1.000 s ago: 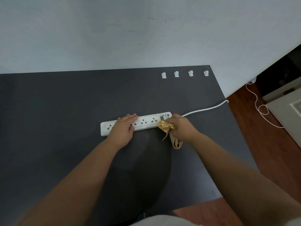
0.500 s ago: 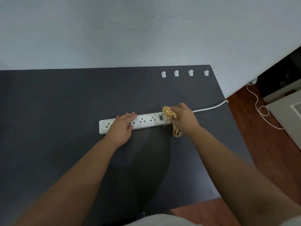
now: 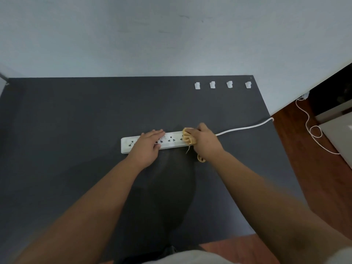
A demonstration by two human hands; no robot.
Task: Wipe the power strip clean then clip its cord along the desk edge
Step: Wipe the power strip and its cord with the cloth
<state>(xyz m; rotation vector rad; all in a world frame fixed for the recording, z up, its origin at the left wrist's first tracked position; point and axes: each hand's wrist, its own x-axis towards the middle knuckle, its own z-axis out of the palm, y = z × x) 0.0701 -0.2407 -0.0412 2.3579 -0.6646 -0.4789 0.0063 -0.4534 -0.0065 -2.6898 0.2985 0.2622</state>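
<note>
A white power strip (image 3: pixel 172 141) lies across the middle of the dark grey desk (image 3: pixel 76 130). My left hand (image 3: pixel 146 149) rests flat on its left half, fingers spread over the sockets. My right hand (image 3: pixel 205 142) is closed on a crumpled yellow cloth (image 3: pixel 187 137) and presses it onto the strip's right end, which is hidden under cloth and hand. The white cord (image 3: pixel 245 128) runs from that end to the desk's right edge. Several white cord clips (image 3: pixel 212 84) sit in a row near the back right edge.
A pale wall rises right behind the desk. To the right, on the wooden floor (image 3: pixel 312 168), the cord's far length (image 3: pixel 312 130) loops toward a wall outlet. A light cabinet (image 3: pixel 339 130) stands at the far right.
My right hand has moved the cloth from the strip's front side up around its right end and onto the top, sliding slightly left. The left hand has stayed put on the strip.
</note>
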